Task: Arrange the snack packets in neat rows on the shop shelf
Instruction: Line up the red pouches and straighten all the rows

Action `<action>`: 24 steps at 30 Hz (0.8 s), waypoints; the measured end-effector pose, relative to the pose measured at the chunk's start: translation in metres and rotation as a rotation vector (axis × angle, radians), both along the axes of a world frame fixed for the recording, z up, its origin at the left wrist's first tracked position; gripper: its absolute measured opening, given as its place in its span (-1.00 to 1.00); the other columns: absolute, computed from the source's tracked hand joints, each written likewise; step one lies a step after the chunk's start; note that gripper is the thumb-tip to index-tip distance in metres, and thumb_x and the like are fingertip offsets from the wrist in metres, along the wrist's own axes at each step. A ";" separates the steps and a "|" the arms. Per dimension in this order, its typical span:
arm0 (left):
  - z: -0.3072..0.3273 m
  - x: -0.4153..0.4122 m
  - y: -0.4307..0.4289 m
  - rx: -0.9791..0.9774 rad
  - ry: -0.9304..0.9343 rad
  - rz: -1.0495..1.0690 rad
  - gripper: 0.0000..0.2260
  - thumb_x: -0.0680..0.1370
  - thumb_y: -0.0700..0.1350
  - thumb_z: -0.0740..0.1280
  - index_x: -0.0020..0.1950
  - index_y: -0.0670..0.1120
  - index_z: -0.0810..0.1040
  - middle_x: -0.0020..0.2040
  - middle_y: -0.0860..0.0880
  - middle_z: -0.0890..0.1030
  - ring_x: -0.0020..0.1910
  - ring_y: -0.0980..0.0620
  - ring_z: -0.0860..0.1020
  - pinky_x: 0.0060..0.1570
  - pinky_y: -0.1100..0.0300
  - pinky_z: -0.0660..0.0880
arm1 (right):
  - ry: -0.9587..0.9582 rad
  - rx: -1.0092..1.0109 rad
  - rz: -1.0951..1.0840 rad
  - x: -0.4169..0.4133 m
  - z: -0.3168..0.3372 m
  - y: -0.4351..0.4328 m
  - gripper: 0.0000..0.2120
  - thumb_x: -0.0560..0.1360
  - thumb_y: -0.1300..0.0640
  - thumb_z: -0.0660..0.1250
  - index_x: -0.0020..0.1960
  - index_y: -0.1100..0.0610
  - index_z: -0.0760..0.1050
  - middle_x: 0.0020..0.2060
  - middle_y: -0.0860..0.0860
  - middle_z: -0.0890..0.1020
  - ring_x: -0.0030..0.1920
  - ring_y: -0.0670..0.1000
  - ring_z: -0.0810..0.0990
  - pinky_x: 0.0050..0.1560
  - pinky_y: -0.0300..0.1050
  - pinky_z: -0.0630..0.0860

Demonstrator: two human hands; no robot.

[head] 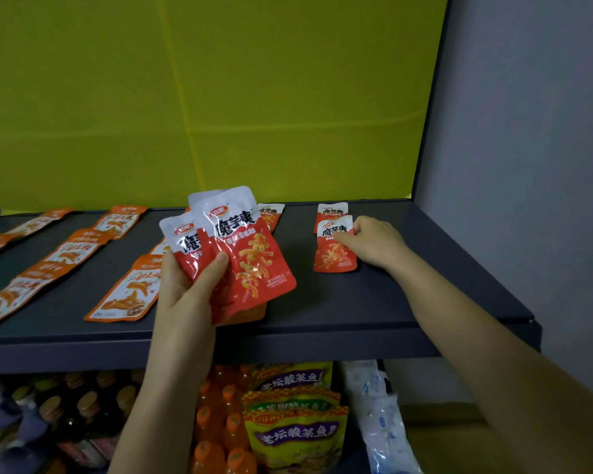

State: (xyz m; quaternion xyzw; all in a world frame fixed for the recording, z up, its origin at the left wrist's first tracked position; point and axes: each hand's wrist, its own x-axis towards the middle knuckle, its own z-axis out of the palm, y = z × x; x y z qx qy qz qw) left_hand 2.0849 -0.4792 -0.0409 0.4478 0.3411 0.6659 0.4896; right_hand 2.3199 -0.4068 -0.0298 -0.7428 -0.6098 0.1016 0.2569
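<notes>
L hand (185, 285): grips fan of red packets (250, 254), held up over shelf (374, 309) front
R hand (374, 241): pinches single packet (334, 258) lying flat on shelf, rt side, just in front of back packet (332, 209)
Orange packets (125, 290): rows on left, flat

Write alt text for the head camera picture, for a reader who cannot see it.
A person's left hand holds a fan of red snack packets over a dark shelf, while the right hand grips a red packet lying on it. Rows of orange packets lie to the left.
</notes>
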 end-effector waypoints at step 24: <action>0.005 0.027 0.010 0.000 0.143 -0.137 -0.80 0.54 -0.13 0.28 0.13 0.09 0.46 -0.25 0.16 0.64 -0.40 0.20 0.60 -0.56 0.32 0.41 | 0.186 0.384 0.259 -0.038 0.030 -0.064 -0.57 0.52 -0.16 0.18 -0.20 0.19 0.54 -0.31 0.02 0.65 -0.24 0.02 0.59 -0.17 0.02 0.50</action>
